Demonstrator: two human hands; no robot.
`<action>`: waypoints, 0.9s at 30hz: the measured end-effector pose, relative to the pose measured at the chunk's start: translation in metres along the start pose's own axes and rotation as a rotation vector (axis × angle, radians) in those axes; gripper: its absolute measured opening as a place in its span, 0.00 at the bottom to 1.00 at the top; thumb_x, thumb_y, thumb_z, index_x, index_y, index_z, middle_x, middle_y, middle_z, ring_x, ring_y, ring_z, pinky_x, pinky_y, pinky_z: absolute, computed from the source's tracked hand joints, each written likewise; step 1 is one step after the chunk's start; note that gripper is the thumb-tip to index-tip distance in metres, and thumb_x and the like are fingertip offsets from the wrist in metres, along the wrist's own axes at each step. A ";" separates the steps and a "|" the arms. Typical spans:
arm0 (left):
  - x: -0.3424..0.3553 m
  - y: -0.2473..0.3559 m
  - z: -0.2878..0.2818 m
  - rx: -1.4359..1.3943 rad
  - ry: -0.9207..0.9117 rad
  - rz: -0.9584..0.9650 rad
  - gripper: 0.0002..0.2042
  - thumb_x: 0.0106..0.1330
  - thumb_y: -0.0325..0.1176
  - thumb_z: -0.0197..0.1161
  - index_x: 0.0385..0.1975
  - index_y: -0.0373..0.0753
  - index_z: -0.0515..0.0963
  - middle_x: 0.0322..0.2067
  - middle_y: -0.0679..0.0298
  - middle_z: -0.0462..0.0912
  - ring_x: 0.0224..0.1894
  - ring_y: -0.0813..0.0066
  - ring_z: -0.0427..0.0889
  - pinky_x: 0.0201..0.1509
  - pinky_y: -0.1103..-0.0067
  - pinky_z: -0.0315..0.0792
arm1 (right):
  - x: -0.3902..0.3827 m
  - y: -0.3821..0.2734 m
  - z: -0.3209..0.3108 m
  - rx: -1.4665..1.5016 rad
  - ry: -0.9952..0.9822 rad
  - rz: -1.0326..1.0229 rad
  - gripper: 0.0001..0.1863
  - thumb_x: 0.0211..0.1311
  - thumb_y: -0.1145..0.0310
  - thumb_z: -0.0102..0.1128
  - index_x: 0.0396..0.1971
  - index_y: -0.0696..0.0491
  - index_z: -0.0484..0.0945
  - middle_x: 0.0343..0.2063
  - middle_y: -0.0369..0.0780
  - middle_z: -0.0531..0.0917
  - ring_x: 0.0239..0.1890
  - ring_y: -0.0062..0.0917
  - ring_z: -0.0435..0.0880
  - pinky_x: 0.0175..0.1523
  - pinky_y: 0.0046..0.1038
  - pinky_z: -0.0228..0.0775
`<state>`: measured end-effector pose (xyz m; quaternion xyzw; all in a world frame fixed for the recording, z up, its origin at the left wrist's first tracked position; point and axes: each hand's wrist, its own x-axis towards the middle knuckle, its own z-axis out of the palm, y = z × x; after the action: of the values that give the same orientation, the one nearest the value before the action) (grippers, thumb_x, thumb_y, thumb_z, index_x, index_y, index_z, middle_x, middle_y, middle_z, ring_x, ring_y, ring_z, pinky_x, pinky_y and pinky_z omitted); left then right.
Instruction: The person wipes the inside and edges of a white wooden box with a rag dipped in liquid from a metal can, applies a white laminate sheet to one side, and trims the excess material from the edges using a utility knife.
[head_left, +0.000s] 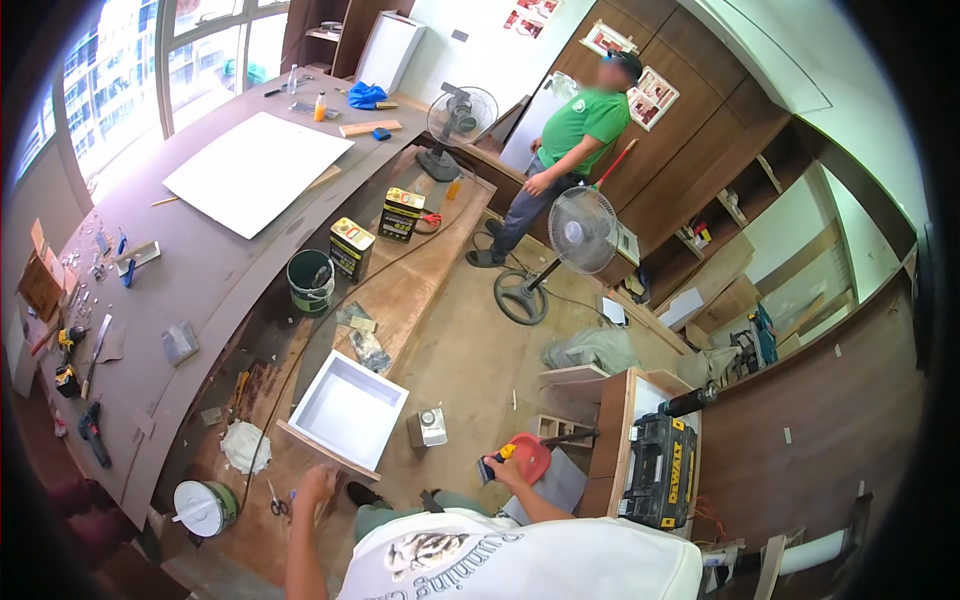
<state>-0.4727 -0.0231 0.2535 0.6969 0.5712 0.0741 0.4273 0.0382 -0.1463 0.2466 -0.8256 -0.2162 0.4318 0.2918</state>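
My left hand (316, 486) is low at the left, fingers curled, just below the wooden front board of a white drawer (340, 410); what it holds, if anything, is unclear. Scissors (278, 506) lie to its left on the wooden bench (390, 310). My right hand (507, 470) grips a yellow-and-black hand tool (495, 458) beside a red dustpan-like object (530, 460). A square metal can (428, 428) stands between the drawer and that tool. A round white tub (205, 507) is at the lower left.
A co-worker (580, 140) in green stands beyond a pedestal fan (580, 230). The grey worktop (180, 270) holds a white panel, drills and small tools. Tins (400, 215) and a bucket (310, 282) sit along the bench. A black toolbox (655, 475) and shelving are at the right.
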 end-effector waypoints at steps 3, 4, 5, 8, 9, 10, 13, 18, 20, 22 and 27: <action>0.045 0.014 -0.015 -0.054 0.062 0.040 0.17 0.67 0.36 0.59 0.52 0.35 0.83 0.43 0.41 0.86 0.47 0.43 0.85 0.53 0.58 0.79 | 0.018 0.001 0.009 -0.084 0.024 -0.076 0.12 0.62 0.60 0.72 0.43 0.46 0.86 0.33 0.33 0.85 0.30 0.22 0.84 0.30 0.28 0.78; 0.051 0.021 -0.019 -0.081 0.092 0.033 0.17 0.66 0.34 0.61 0.52 0.34 0.83 0.42 0.43 0.87 0.47 0.46 0.87 0.53 0.61 0.79 | 0.018 -0.001 0.011 -0.101 0.027 -0.088 0.12 0.62 0.60 0.73 0.43 0.46 0.86 0.33 0.33 0.85 0.31 0.22 0.85 0.30 0.28 0.78; 0.056 0.026 -0.022 -0.085 0.091 0.034 0.17 0.66 0.34 0.61 0.52 0.34 0.83 0.42 0.43 0.87 0.47 0.46 0.87 0.53 0.61 0.79 | 0.020 -0.003 0.011 -0.117 0.033 -0.099 0.12 0.62 0.60 0.73 0.43 0.46 0.85 0.34 0.33 0.85 0.32 0.22 0.85 0.30 0.29 0.78; 0.047 0.025 -0.026 -0.244 0.140 -0.044 0.17 0.67 0.34 0.60 0.53 0.35 0.83 0.41 0.44 0.88 0.46 0.49 0.88 0.52 0.63 0.80 | 0.005 -0.028 0.031 -0.072 -0.026 -0.054 0.13 0.61 0.61 0.73 0.44 0.47 0.84 0.34 0.33 0.85 0.31 0.22 0.85 0.30 0.29 0.78; 0.047 0.033 -0.013 -0.278 0.125 -0.057 0.17 0.66 0.34 0.60 0.52 0.35 0.83 0.41 0.43 0.88 0.46 0.48 0.88 0.53 0.62 0.80 | 0.020 -0.023 0.017 -0.088 0.003 -0.049 0.13 0.61 0.61 0.73 0.44 0.47 0.84 0.34 0.33 0.85 0.31 0.22 0.85 0.30 0.29 0.78; 0.048 0.041 0.002 -0.313 0.108 -0.072 0.17 0.66 0.33 0.59 0.52 0.36 0.84 0.42 0.43 0.87 0.45 0.47 0.88 0.54 0.62 0.79 | 0.039 -0.021 0.002 -0.086 0.063 -0.106 0.13 0.61 0.61 0.73 0.44 0.47 0.84 0.34 0.33 0.85 0.30 0.23 0.85 0.29 0.29 0.77; 0.028 -0.016 0.036 -0.205 0.037 -0.124 0.17 0.66 0.32 0.59 0.51 0.35 0.84 0.43 0.44 0.88 0.46 0.47 0.88 0.55 0.62 0.79 | 0.066 -0.059 0.039 0.166 0.002 -0.122 0.12 0.60 0.60 0.74 0.39 0.49 0.85 0.30 0.35 0.85 0.28 0.23 0.85 0.30 0.28 0.77; -0.014 -0.041 0.087 -0.310 0.065 -0.298 0.17 0.66 0.33 0.59 0.51 0.35 0.84 0.44 0.43 0.87 0.49 0.46 0.87 0.57 0.61 0.79 | 0.124 -0.145 0.086 -0.388 0.051 -0.323 0.21 0.64 0.51 0.69 0.44 0.53 0.85 0.34 0.41 0.87 0.39 0.29 0.88 0.47 0.34 0.78; -0.044 -0.082 0.099 -0.251 0.200 -0.394 0.18 0.66 0.36 0.61 0.53 0.35 0.82 0.47 0.42 0.86 0.51 0.44 0.86 0.57 0.60 0.78 | 0.137 -0.210 0.162 -0.255 -0.095 -0.461 0.22 0.66 0.48 0.67 0.44 0.53 0.85 0.36 0.41 0.89 0.40 0.30 0.87 0.47 0.36 0.78; -0.025 -0.068 0.108 -0.391 0.206 -0.501 0.18 0.68 0.38 0.61 0.53 0.35 0.81 0.49 0.42 0.85 0.53 0.43 0.84 0.58 0.59 0.77 | 0.189 -0.270 0.190 -0.183 -0.217 -0.475 0.16 0.68 0.58 0.69 0.44 0.56 0.85 0.37 0.36 0.87 0.41 0.21 0.84 0.48 0.29 0.78; -0.018 -0.073 0.129 -0.617 0.263 -0.597 0.18 0.73 0.36 0.57 0.56 0.33 0.79 0.49 0.43 0.86 0.56 0.49 0.85 0.60 0.65 0.77 | 0.232 -0.382 0.343 -0.040 -0.395 -0.807 0.13 0.69 0.64 0.67 0.46 0.58 0.85 0.37 0.39 0.88 0.41 0.21 0.84 0.49 0.26 0.78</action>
<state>-0.4556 -0.1061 0.1305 0.3262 0.7481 0.2024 0.5414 -0.1654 0.3773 0.2090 -0.5825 -0.5806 0.4285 0.3741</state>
